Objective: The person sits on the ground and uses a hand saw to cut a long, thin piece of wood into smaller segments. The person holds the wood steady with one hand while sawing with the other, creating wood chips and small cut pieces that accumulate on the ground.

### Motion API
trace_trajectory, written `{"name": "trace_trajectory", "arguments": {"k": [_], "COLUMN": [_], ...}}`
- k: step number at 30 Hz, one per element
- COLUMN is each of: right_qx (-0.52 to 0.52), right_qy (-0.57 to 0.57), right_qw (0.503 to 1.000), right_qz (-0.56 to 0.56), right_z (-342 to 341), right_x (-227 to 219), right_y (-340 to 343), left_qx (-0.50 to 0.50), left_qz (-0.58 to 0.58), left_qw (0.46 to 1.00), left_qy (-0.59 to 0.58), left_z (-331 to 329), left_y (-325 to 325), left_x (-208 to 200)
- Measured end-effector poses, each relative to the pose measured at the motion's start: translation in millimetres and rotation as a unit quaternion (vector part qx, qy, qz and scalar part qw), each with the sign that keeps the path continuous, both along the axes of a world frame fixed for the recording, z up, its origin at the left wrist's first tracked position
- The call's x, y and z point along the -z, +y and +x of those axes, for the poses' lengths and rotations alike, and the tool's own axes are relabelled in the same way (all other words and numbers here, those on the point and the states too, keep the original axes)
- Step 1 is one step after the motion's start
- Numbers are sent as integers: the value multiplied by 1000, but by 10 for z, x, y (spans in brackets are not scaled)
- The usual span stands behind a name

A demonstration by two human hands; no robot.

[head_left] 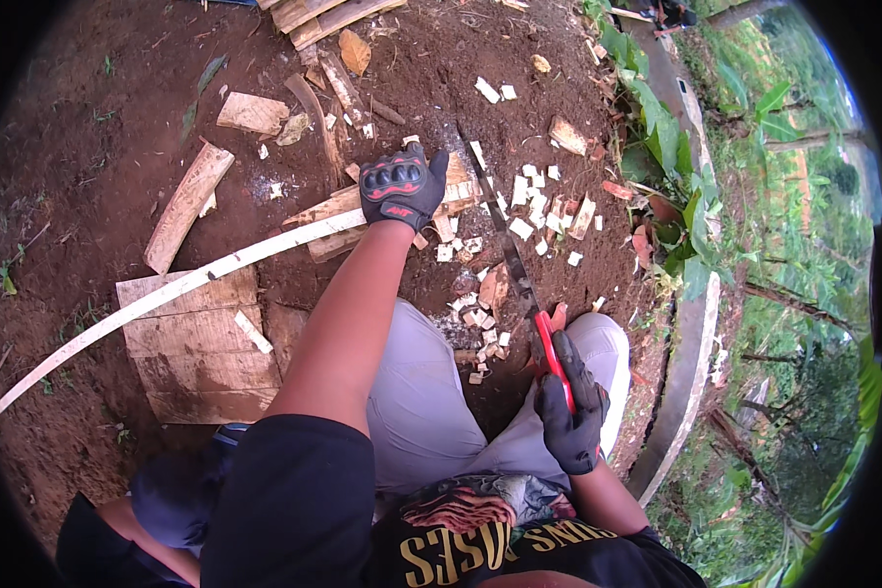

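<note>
My left hand [402,186], in a black glove with red trim, is closed on a long pale wooden strip [225,263]. It presses the strip down on rough boards [335,245]. The strip curves away to the far left side of the view. In my right hand [573,404], also gloved, is the red handle [554,361] of a saw. Its long dark blade [510,245] points away from me and slants left, its tip beyond the left hand's thumb. Small cut wooden blocks [534,201] lie scattered around the blade on the soil.
A square wooden board [196,353] lies on the ground at left, a loose plank [188,206] behind it. More planks [328,20] are stacked at the far side. A concrete edge [691,363] and green plants run along the right. Another person's dark cap [171,500] shows at lower left.
</note>
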State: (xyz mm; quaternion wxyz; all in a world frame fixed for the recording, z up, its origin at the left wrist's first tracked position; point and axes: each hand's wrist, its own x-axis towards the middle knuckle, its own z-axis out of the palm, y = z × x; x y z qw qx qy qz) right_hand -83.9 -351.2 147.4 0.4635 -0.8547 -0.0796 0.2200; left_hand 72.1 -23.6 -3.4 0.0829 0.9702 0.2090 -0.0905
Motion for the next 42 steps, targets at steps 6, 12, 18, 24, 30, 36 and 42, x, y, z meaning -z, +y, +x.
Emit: {"name": "trace_trajectory", "arguments": {"k": [6, 12, 18, 24, 30, 36, 42], "right_qx": [22, 28, 110, 63, 20, 62, 76], "right_qy": [15, -150, -149, -114, -22, -67, -188], "right_qw": [1000, 988, 969, 987, 1000, 995, 974], "right_qz": [-9, 14, 161, 91, -7, 50, 99], "right_z": [25, 787, 1545, 909, 277, 1026, 1519], "right_x": [83, 893, 1370, 1067, 324, 1042, 1409], "right_y": [22, 748, 1312, 808, 0, 961, 1302], "left_qx": [3, -10, -24, -37, -29, -17, -19], "left_qz": [10, -12, -26, -45, -32, -20, -44], "left_qw": [1000, 1000, 999, 997, 999, 999, 998], "left_qy": [-17, 2, 20, 44, 21, 18, 46], "left_z": [18, 3, 13, 41, 39, 32, 93], "left_y": [-5, -15, -16, -2, 24, 46, -54], "left_x": [12, -5, -3, -86, -19, -34, -72]}}
